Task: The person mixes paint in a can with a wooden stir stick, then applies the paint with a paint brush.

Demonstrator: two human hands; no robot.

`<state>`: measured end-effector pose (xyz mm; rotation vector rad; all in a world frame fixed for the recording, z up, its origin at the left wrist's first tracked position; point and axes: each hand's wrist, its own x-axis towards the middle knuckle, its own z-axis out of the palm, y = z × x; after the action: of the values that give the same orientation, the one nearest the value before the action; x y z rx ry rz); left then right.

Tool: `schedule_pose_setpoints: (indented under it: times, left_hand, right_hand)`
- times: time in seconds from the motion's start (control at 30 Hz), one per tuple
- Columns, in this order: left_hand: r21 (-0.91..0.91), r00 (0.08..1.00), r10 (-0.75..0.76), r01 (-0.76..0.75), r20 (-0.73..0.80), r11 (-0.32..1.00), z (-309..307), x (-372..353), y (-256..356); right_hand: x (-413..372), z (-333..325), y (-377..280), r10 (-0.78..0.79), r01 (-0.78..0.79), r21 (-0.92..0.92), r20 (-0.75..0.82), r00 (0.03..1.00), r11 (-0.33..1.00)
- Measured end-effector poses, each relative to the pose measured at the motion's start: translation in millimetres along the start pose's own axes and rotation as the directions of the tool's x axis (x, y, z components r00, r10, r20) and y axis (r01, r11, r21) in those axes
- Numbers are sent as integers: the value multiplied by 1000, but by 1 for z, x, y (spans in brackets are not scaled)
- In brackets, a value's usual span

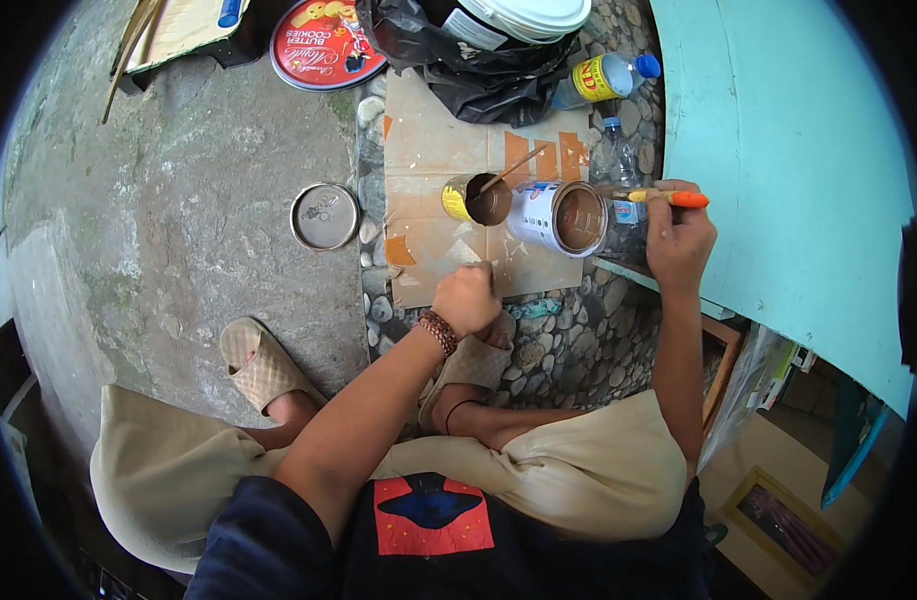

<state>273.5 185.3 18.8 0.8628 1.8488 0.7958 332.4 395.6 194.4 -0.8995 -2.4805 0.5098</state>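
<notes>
My right hand (677,243) is closed on a paintbrush (687,199) with an orange and yellow handle. The brush lies sideways, its bristle end at the rim of a white paint can (539,212) with brown paint inside. Left of that can is a smaller yellow-labelled can (459,199) with a thin wooden stick (519,163) leaning out of it. My left hand (467,299) is curled closed above the front edge of the cardboard sheet (419,160), over my foot. Whatever its fingers may hold is hidden.
Plastic bottles (594,80) stand or lie by the turquoise panel (769,150) on the right. A black bag with a white bucket (524,15) is at the back, beside a red cookie tin lid (324,45). A round metal lid (325,216) lies on the concrete.
</notes>
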Motion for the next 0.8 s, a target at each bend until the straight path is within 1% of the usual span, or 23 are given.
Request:
schedule_pose_setpoints:
  times: [0.03, 0.1, 0.17, 0.27, 0.33, 0.43, 0.5, 0.57, 0.63, 0.67, 0.73, 0.77, 0.8]
  left_hand:
    - [7, 999, -33, 33, 4, 999, -3, 0, 0]
    - [5, 999, -34, 34, -2, 999, -5, 0, 0]
    - [4, 999, -36, 36, -11, 999, -6, 0, -1]
    - [7, 1000, 0, 0, 6, 1000, -8, 1, -1]
    - [-3, 1000, -26, 26, -1, 1000, -11, 0, 1]
    - [8, 999, -40, 40, 8, 999, -16, 1, 1]
    - [0, 998, -59, 59, -14, 998, -18, 1, 0]
    - [-7, 996, -81, 81, -37, 997, -21, 3, -1]
    - [-10, 950, -242, 245, -196, 969, -26, 4, 2]
    - [-10, 951, -242, 245, -194, 969, -29, 5, 1]
    - [-67, 887, -257, 251, -384, 966, -36, 7, -5]
    - [-99, 867, -303, 288, -396, 953, -39, 10, -7]
    - [-99, 867, -303, 288, -396, 953, -42, 12, -9]
  right_hand:
    - [-6, 1, 2, 1, -1, -20, -32, 999, 1000]
    - [-15, 3, 9, 26, -30, -41, -81, 996, 999]
    - [-19, 4, 12, 41, -46, -58, -90, 995, 997]
    - [-20, 11, 13, 51, -59, -80, -94, 994, 995]
    - [-20, 16, 11, 51, -59, -87, -88, 995, 994]
    - [-18, 23, 8, 67, -74, -82, -82, 994, 994]
    - [-18, 27, 6, 80, -81, -2, -70, 994, 997]
    - [-18, 32, 8, 65, -65, 13, -70, 995, 998]
    - [-20, 33, 7, 52, -50, 27, -69, 996, 998]
    - [-20, 33, 6, 33, -31, 31, -58, 998, 999]
    - [-22, 32, 5, 15, -14, 35, -46, 999, 999]
    - [-24, 31, 5, 28, -27, 49, -22, 999, 998]
    - [-25, 30, 6, 39, -39, 62, 1, 999, 997]
